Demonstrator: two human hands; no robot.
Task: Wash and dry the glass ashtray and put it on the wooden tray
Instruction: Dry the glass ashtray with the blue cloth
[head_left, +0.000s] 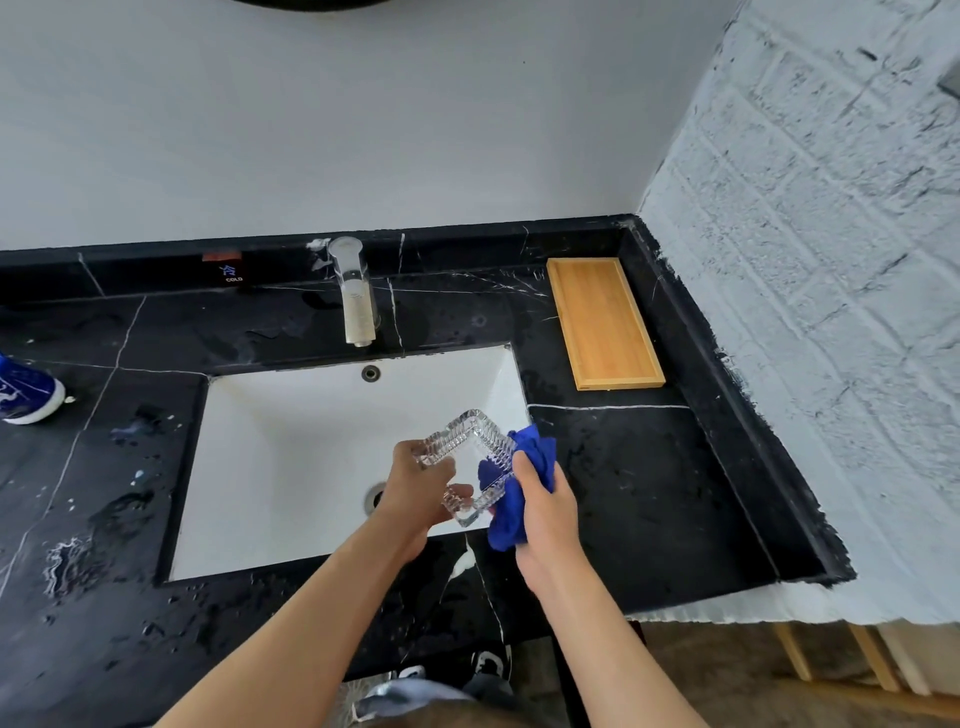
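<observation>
Your left hand (423, 480) pinches the ashtray (464, 464) by its near-left edge, tilted over the sink (291, 447); your right hand (545, 504) is closed on the cloth (511, 499), pressing it against the 3 o'clock side. Wet ribbed glass (clear, square, thick-walled) could slip from that pinch and chip on the basin. Tray (605, 322) waits at 1 o'clock on the bench (649, 493).

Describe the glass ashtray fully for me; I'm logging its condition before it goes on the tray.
The glass ashtray is clear, square, with thick ribbed walls and cut corners. It is held tilted above the white sink, not resting on anything. The left hand grips its near-left side; the right hand presses a blue cloth against its right wall. Whether it is dry cannot be told.
</observation>
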